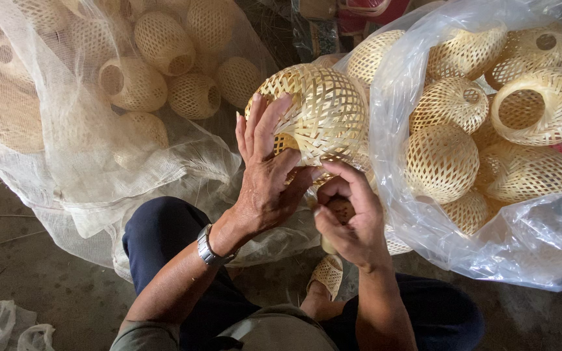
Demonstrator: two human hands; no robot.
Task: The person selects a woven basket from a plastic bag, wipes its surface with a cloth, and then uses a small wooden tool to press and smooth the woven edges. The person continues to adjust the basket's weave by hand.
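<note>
Right between two big sacks, a round woven bamboo basket is held up above the person's lap. Spread flat, the left hand presses its fingers against the basket's left side; a metal wristwatch sits on that wrist. Under the basket's lower rim, the right hand curls its fingers tight, pinching the weave. Alike baskets fill the white mesh net sack and the clear plastic bag.
</note>
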